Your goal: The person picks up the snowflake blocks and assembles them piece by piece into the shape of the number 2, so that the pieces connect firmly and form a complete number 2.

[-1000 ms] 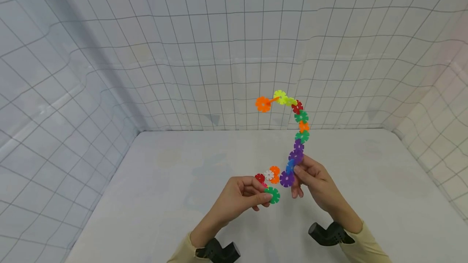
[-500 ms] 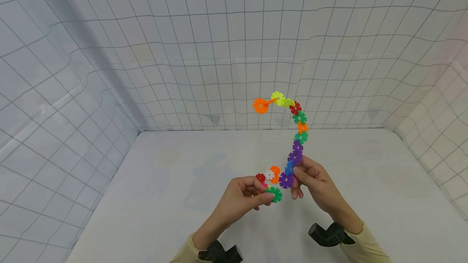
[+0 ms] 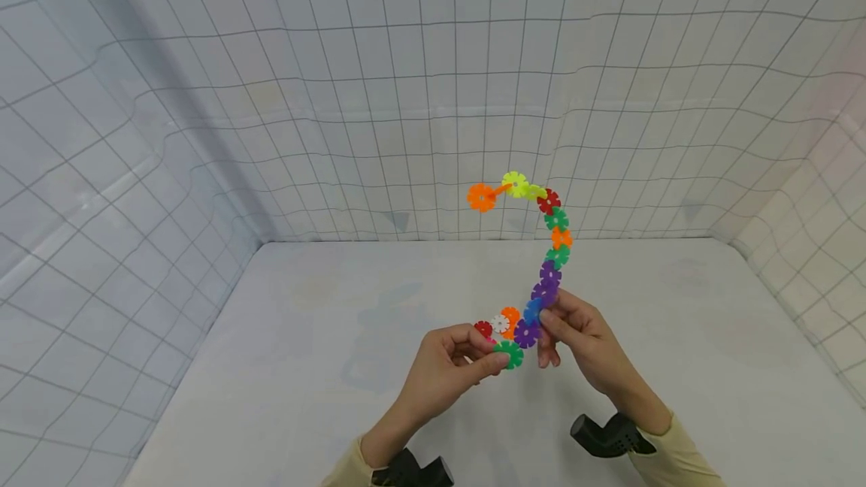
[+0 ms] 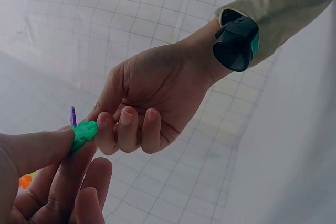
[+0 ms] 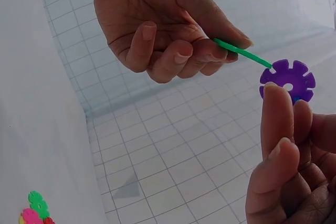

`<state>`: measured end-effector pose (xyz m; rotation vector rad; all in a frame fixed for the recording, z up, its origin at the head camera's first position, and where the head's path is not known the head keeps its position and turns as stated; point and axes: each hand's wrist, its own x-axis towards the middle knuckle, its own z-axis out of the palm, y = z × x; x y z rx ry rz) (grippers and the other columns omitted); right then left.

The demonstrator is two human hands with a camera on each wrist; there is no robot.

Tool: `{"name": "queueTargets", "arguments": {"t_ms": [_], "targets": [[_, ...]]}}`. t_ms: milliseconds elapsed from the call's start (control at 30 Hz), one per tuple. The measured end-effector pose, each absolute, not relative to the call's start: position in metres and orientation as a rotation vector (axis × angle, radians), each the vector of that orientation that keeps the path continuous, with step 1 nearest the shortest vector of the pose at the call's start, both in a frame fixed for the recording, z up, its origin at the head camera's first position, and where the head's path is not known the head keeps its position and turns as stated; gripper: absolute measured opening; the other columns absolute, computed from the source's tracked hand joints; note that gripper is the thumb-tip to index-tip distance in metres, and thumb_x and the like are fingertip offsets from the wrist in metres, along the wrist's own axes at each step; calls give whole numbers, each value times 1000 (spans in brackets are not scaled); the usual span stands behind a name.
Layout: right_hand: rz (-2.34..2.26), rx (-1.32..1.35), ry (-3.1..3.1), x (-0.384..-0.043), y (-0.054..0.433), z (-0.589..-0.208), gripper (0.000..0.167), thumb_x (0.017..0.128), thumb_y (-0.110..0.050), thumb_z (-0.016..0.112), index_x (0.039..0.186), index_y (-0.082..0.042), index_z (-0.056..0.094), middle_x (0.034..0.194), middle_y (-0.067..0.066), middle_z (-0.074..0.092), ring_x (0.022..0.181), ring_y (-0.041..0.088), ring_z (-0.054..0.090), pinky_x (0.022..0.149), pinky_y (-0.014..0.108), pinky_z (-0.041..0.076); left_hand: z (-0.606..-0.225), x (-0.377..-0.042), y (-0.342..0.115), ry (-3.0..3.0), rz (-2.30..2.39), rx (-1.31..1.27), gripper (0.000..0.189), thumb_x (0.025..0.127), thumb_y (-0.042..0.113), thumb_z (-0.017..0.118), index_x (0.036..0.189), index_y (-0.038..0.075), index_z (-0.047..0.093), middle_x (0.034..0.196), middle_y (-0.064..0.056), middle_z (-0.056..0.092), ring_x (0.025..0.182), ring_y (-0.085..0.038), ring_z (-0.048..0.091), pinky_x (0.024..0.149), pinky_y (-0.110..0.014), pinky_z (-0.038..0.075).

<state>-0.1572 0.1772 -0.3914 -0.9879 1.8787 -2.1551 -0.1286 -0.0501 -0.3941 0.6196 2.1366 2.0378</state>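
Working above a white table [image 3: 325,307], with grid-lined walls [image 3: 438,100] behind and at both sides. Pinches a green disc [image 3: 510,355] in the left hand [image 3: 443,373], seemingly touching the purple lower end of a disc chain [image 3: 557,256]. Grips that chain low down in the right hand [image 3: 587,335], below a long curve up and leftward.

Pale yellow sleeves [image 3: 679,457], black wrist cameras [image 3: 602,438] (stubby, with round ends)
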Motion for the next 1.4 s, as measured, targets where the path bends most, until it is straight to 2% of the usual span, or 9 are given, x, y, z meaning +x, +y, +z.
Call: {"name": "queueTargets", "arguments": {"t_ms": [133, 333, 567, 700, 1033, 1400], "targets": [[-2147, -972, 1957, -157, 176, -391, 12, 100, 2, 41, 104, 1, 52, 70, 11, 55, 57, 19, 60, 48, 29, 48, -394, -129, -49, 2176, 2039, 585, 8, 84, 8, 73, 83, 3, 66, 78, -7, 70, 67, -15, 66, 56, -30, 52], [-2159, -1030, 2097, -155, 173, -394, 12, 97, 8, 43, 103, 4, 53, 71, 11, 54, 57, 20, 60, 47, 29, 47, -395, -131, -47, 2229, 2058, 530, 8, 82, 3, 72, 83, 0, 65, 76, -12, 70, 64, -14, 66, 52, -25, 50], [-2154, -1061, 2325, -153, 168, -399, 17, 92, 15, 46, 95, 1, 55, 68, 8, 56, 53, 16, 58, 43, 29, 44, -399, -132, -46, 2185, 2150, 508, 12, 84, 12, 73, 87, 2, 66, 75, -10, 70, 66, -22, 68, 50, -29, 50], [-2116, -1052, 2463, -151, 164, -401, 16, 90, 15, 50, 92, 0, 55, 67, 6, 57, 53, 14, 58, 43, 28, 45, -402, -132, -46, 2151, 2186, 489, 16, 85, 15, 72, 92, 2, 68, 75, -10, 69, 67, -22, 67, 49, -26, 49], [-2083, -1069, 2584, -145, 155, -398, 20, 89, 15, 52, 86, -5, 55, 65, 1, 59, 52, 11, 59, 43, 25, 46, -405, -131, -42, 1993, 2286, 475, 19, 87, 11, 69, 93, -7, 64, 76, -20, 68, 65, -18, 68, 47, -22, 45], [-2163, -1009, 2479, -140, 149, -398, 19, 92, 13, 49, 83, -4, 55, 66, 1, 61, 50, 14, 59, 44, 27, 48, -407, -130, -41, 1925, 2371, 499, 19, 86, 4, 68, 87, -12, 59, 74, -34, 61, 60, -13, 66, 50, -21, 49]]}}
